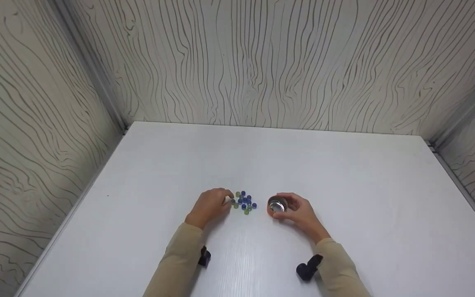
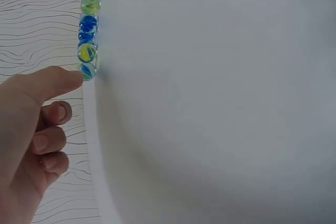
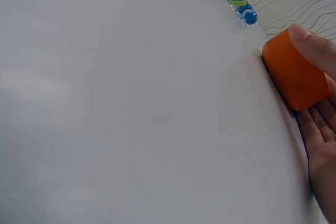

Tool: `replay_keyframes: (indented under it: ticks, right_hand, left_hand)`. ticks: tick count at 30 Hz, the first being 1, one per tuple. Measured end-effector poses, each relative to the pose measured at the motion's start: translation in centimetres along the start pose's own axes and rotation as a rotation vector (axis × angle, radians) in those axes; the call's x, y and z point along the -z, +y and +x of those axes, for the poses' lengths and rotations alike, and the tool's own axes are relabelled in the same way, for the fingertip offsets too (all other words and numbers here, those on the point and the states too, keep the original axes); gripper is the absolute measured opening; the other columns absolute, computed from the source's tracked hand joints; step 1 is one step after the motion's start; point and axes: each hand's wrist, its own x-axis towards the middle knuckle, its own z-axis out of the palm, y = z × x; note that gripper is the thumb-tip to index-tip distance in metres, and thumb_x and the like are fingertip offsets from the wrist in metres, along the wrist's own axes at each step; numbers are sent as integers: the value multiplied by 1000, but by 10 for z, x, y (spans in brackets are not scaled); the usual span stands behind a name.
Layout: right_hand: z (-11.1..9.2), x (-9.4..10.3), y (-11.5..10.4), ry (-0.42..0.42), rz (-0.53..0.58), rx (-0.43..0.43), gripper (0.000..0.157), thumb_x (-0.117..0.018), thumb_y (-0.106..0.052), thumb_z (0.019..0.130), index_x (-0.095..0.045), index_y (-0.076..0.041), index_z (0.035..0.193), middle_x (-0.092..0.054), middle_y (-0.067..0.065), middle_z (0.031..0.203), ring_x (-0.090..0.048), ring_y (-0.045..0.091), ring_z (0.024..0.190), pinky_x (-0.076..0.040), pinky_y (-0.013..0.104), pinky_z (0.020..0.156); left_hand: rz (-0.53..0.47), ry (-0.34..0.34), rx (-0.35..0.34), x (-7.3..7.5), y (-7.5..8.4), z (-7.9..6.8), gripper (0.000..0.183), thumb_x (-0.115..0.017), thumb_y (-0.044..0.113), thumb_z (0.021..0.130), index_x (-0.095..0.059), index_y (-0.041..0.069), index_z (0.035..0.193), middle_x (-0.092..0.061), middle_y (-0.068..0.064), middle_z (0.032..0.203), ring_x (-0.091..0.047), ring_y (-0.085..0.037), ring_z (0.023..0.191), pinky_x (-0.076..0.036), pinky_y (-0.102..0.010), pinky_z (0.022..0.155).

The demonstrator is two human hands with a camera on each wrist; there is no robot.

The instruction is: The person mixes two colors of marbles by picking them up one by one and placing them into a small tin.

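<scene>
A cluster of clear glass marbles [image 1: 244, 201], swirled with blue and yellow-green, lies on the white table. My left hand [image 1: 212, 204] is at the cluster's left edge, its lower fingers curled in. In the left wrist view its thumb [image 2: 65, 81] meets the nearest marble [image 2: 87, 71]; I cannot tell whether that marble is pinched. To the right of the cluster, my right hand [image 1: 301, 211] holds a small orange cup [image 3: 295, 72] with its thumb on one side and fingers on the other. The cup's shiny metallic inside faces up in the head view.
The white table [image 1: 179, 156] extends around both hands. Wood-grain patterned panels [image 1: 237, 62] rise behind it and at the sides. Each forearm wears a beige sleeve [image 1: 177, 255] and a small black wrist camera [image 1: 305, 270].
</scene>
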Motion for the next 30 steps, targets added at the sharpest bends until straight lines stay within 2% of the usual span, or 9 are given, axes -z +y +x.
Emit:
replay_keyframes:
  ticks: [3, 7, 14, 20, 24, 30]
  right_hand:
    - [0, 0, 0, 2, 1, 2, 59, -82, -13, 73, -58, -2, 127, -60, 17, 132, -52, 31, 131, -38, 39, 113]
    - [0, 1, -1, 1, 0, 7, 59, -82, -13, 74, -58, -2, 127, -60, 17, 132, -52, 32, 131, -38, 39, 113]
    - [1, 1, 0, -3, -2, 10, 60, -82, -12, 73, -57, -1, 127, -59, 18, 133, -51, 32, 132, -39, 37, 113]
    - [-1, 1, 0, -7, -13, 8, 61, -82, -13, 73, -57, -2, 128, -59, 18, 133, -51, 32, 132, -39, 38, 112]
    - [-1, 1, 1, -10, -23, 9, 62, -82, -15, 74, -56, -2, 129, -59, 18, 134, -51, 32, 132, -39, 38, 113]
    - [-1, 0, 1, 0, -28, -1, 61, -83, -16, 73, -58, -4, 128, -59, 16, 134, -51, 31, 132, -38, 38, 113]
  left_hand:
    - [-1, -3, -4, 0, 0, 0, 20, -62, 10, 89, -72, 9, 106, -74, -9, 110, -70, -23, 99, -54, -39, 92]
    - [8, 2, -18, -1, -1, 1, 21, -62, 9, 88, -73, 9, 106, -74, -9, 109, -70, -24, 100, -54, -39, 92]
    - [26, 12, -24, -2, 0, 2, 20, -63, 9, 87, -73, 10, 104, -75, -8, 104, -61, -16, 78, -55, -37, 84]
    - [52, 41, -52, -5, -1, 2, 20, -64, 7, 85, -74, 10, 102, -75, -6, 97, -55, -12, 70, -55, -33, 76]
    - [71, 54, -70, -4, 0, 1, 19, -64, 6, 85, -75, 12, 99, -75, -5, 93, -58, -13, 69, -55, -34, 76]
    - [74, 44, -48, -4, 0, 2, 17, -65, 9, 86, -74, 12, 100, -75, -5, 93, -63, -16, 74, -55, -35, 79]
